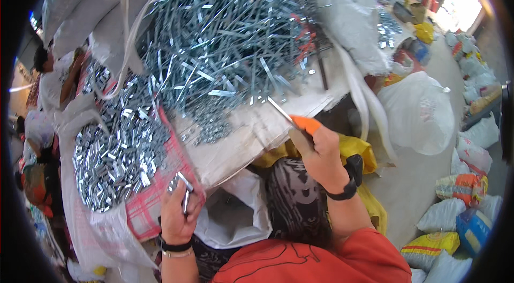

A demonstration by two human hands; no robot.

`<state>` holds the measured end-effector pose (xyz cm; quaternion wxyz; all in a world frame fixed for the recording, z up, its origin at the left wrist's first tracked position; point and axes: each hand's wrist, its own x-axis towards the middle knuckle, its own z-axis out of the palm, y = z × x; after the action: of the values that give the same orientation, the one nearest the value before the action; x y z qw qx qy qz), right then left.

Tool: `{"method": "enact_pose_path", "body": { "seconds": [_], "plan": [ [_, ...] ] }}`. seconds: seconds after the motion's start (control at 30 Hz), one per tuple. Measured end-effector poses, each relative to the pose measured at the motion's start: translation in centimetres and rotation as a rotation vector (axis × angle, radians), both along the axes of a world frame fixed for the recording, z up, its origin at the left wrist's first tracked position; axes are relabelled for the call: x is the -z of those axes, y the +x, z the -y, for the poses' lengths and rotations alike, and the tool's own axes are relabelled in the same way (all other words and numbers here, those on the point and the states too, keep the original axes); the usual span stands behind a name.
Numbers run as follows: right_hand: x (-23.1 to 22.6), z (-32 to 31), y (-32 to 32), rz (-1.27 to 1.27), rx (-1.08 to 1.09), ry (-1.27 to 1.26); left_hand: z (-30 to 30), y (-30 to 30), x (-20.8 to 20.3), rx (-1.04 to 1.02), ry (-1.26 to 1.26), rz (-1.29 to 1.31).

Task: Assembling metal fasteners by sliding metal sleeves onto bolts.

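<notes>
Co-worker in a white top is showing at the far left, partly cut off by the dark rim of the view. Next, a heap of short shiny metal pieces is lying on white sheeting, with a pink-checked cloth running along its near right side. Just beside that cloth, the person's left hand is curling closed around at least 2 loose metal pieces, their ends sticking up past the fingers; a black band is circling that wrist. Further right, a small mound of tiny metal bits is resting on a pale board, and behind it a large tangle of long metal strips is spreading, with a few red strips showing at its right side. Below the board, an open white bag is gaping beside the person's dark patterned trousers. The right hand is gripping a slim pale tool, orange near the fingers, its tip pointing up and left over the board; blur is leaving me unable to tell its exact kind. Past that hand, a yellow sack is bunching, a full white bag is standing on the floor, and many sacks are lining the far right.
</notes>
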<state>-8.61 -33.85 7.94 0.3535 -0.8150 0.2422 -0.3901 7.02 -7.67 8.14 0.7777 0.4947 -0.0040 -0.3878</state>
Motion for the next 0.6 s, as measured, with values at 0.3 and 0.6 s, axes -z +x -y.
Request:
{"method": "enact_pose_path", "body": {
  "seconds": [0.3,0.6],
  "plan": [
    [1.5,-0.2,-7.7,-0.076,-0.082,-0.135,-2.5,-2.8,0.7,0.037,0.223,0.259],
    [-2.5,-2.1,-7.0,0.017,-0.118,-0.008,-1.3,-3.0,-1.6,0.038,0.216,0.426]
  ]
}}
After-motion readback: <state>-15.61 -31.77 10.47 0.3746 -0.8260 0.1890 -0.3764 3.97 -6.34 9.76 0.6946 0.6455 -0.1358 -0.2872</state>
